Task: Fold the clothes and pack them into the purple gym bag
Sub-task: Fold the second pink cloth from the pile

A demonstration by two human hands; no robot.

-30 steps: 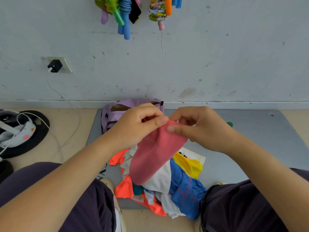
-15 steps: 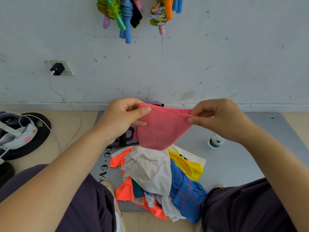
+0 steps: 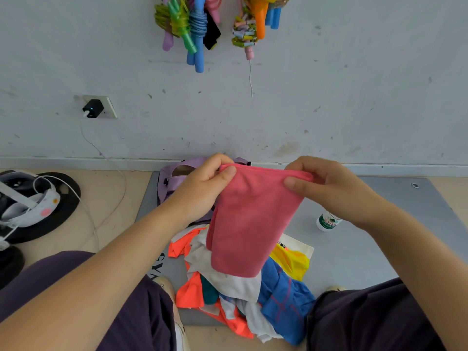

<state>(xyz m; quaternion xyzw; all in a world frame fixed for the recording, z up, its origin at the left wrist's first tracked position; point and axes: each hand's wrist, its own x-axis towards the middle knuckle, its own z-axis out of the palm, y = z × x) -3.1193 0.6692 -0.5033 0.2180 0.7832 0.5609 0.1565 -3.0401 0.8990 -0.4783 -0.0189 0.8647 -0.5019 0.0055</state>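
From the head view, the left hand and right hand each pinch a top corner of a pink cloth, thumbs closed against fingers, so its upper edge runs left to right between them. The cloth hangs lengthwise toward the near pile of clothes on the grey mat. The purple gym bag lies just beyond and below the left hand, against the wall, its opening apparently facing up. Judging by this, the left hand is nearer the bag.

cloth: pink | bag: lilac | mat: grey | pile: orange, white, blue, yellow
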